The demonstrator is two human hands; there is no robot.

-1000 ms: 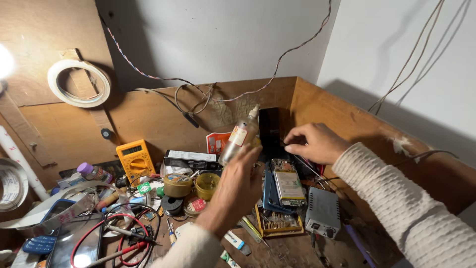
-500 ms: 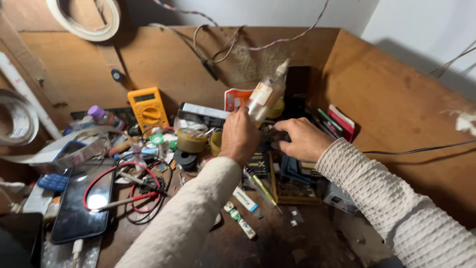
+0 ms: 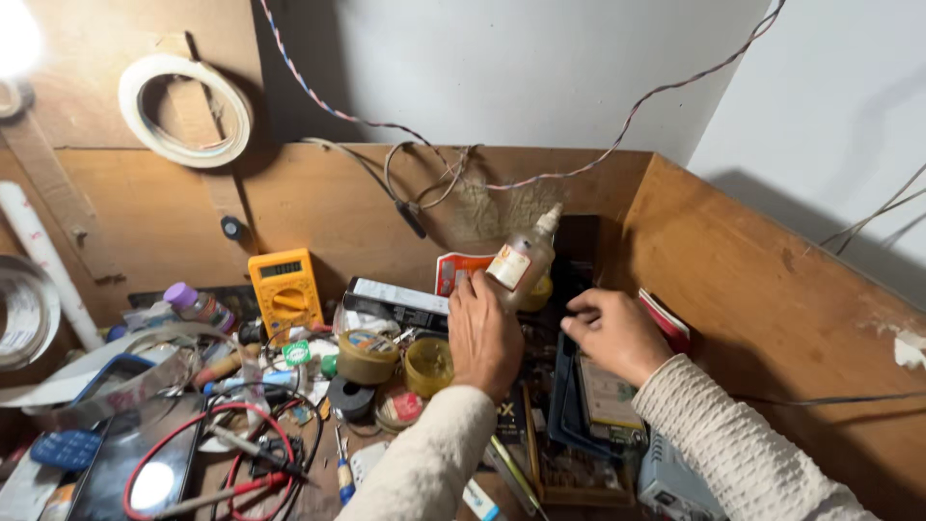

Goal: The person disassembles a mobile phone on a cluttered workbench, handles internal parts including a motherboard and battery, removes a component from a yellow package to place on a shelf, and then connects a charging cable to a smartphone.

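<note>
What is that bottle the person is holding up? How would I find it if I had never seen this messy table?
Start at the wooden back wall of the cluttered bench and find the yellow multimeter leaning on it. Go right to the left hand, raised above the clutter. It grips a small clear bottle, tilted, with a pointed white nozzle and a pale label; the lilac-capped bottle lies far left.

electronics repair workshop: cluttered wooden bench (image 3: 772,289), yellow multimeter (image 3: 285,289), probe leads (image 3: 231,453), tape roll (image 3: 183,109)

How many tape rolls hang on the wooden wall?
2: one white roll at upper left, another roll at the left edge, partly cut off. More may be hidden.
</note>
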